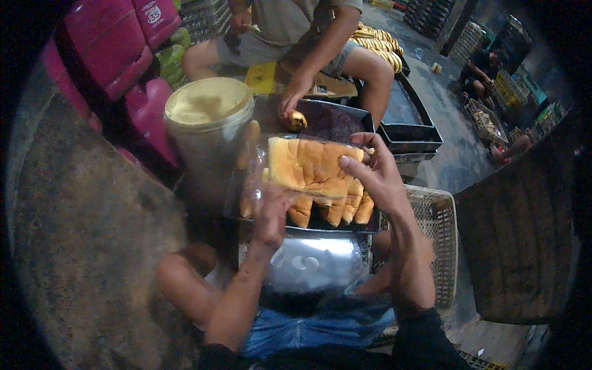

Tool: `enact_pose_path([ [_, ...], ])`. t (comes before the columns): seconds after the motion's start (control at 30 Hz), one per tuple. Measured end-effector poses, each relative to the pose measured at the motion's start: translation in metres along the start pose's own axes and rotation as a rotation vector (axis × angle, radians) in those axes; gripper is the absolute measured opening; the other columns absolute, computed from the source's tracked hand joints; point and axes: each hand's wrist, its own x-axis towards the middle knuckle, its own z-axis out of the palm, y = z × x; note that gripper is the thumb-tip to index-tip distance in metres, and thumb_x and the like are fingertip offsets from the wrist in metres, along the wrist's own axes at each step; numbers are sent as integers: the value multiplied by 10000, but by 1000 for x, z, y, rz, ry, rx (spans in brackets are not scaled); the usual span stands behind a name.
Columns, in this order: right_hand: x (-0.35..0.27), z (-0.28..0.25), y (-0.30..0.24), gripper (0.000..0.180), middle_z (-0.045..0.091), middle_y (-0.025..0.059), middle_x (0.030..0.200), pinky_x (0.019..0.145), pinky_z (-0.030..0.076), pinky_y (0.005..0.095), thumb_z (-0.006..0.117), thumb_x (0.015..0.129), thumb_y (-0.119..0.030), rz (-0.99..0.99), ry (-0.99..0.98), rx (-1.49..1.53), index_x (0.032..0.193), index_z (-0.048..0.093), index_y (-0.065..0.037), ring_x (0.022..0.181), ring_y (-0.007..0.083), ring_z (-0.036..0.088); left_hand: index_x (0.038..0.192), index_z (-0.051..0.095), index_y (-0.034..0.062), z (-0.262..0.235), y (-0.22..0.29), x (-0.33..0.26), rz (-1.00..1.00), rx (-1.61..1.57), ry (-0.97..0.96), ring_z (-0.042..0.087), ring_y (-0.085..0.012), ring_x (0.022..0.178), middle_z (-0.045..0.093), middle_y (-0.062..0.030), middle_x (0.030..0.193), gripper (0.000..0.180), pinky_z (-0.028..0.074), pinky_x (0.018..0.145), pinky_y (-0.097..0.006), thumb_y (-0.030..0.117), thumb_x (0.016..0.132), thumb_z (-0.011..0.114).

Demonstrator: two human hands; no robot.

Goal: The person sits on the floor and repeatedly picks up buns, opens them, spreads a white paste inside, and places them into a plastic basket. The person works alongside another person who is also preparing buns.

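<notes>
A golden-brown block of bread (317,165) in a clear plastic bag hangs above a black tray in front of me. My right hand (376,169) grips its right end, thumb on the front and fingers behind. At the bag's lower left edge is my left hand (271,213), blurred by motion, its fingers too smeared to read. Loose plastic shows at the bread's left side. Below it, several bread rolls (333,213) lie in the black tray (308,230). Nearer my lap is a stack of clear plastic bags (317,262).
Across from me a person's hand (295,102) holds a dark-filled bread piece (298,119) over a dark tray (336,120). A crumb-filled bucket (209,126) stands left, beside pink jerrycans (132,80). A pale plastic crate (453,246) sits right. Black trays (410,132) lie beyond.
</notes>
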Motion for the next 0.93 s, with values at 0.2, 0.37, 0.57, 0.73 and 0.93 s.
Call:
enact_pose_path([
  [0.2,-32,48,-1,478,536,218,1305,1104,337,500,760,822,-154,-608,171,-438,1232,536,-58,1339,373,423,1495,361,124,-2,-1,7,-321,-421,341,435,-313,1366,477,-125,1456,652,381,1124,-480,406,967,621],
  [0.37,-34,21,-5,562,354,243,1500,1140,263,579,797,786,-304,-718,340,-616,1266,567,-123,1407,486,298,1525,306,134,30,-18,1,-474,-310,391,377,-305,1402,379,-122,1506,703,227,1214,-493,465,972,586],
  [0.57,-40,-57,48,687,560,154,1366,1125,285,593,733,780,-328,-371,54,-1374,1382,481,-113,1339,293,480,1399,507,70,101,-79,5,-407,215,30,618,-217,1091,613,-161,1230,504,531,874,-368,272,960,651],
  [0.73,-78,-181,217,546,674,227,1074,887,502,494,703,809,-215,473,465,-640,1293,513,-46,1005,407,652,1119,703,12,22,-13,-41,-960,1325,-940,697,-343,881,718,-203,913,588,518,807,-463,521,825,721],
  [0.93,-119,-222,448,687,658,238,1184,935,489,510,720,803,-335,790,270,-923,1385,452,-86,1063,397,648,1057,753,108,-58,-38,-95,-1413,1558,-791,704,-362,873,726,-212,868,641,512,791,-494,678,768,700],
])
